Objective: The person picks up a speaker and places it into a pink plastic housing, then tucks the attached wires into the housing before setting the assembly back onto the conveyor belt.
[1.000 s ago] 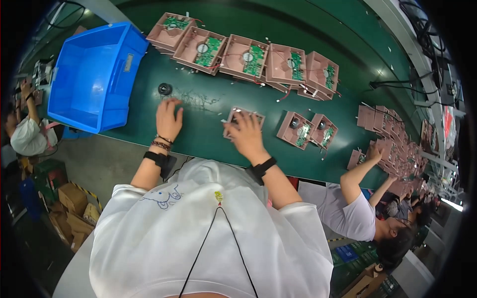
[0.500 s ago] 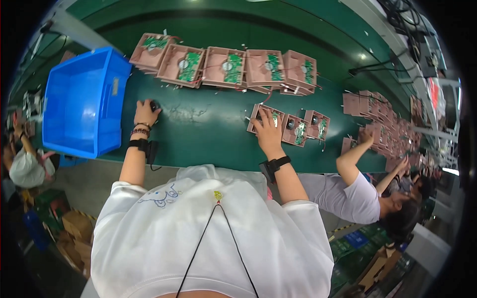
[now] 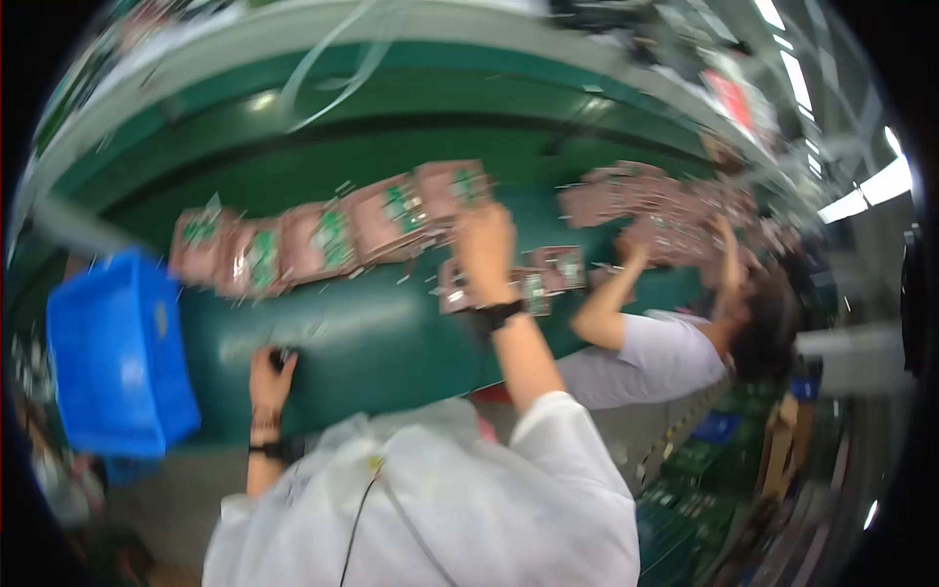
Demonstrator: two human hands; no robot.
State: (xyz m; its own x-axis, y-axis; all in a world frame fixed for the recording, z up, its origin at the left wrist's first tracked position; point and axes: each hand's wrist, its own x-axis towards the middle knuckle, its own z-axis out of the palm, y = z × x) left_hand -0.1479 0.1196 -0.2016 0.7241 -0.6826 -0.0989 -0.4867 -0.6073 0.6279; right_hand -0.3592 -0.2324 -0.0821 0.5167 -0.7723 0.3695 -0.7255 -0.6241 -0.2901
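My left hand point(image 3: 267, 383) is closed around a small black round part point(image 3: 284, 358) above the green table, to the right of the blue bin. Across the table, my right hand point(image 3: 484, 249) reaches to the right end of the back row, its fingers beside a pink housing point(image 3: 437, 191) with a green circuit board. Motion smears those fingers, so their grip is unclear. Just under that hand sits a nearer pink housing point(image 3: 455, 293), partly covered by it. Two more small housings, one of them a pink housing point(image 3: 565, 272) with a board, stand to its right.
A blue bin point(image 3: 174, 362) stands at the left of the green table point(image 3: 342, 367). Several pink housings point(image 3: 259, 264) with boards and wires form the back row. On the right, a person in a light shirt point(image 3: 665, 347) handles a pile of pink housings point(image 3: 675, 230).
The whole view has swung to the right and blurred. My right hand has left the nearer housing and moved to the back row's right end. My left hand still holds the black part.
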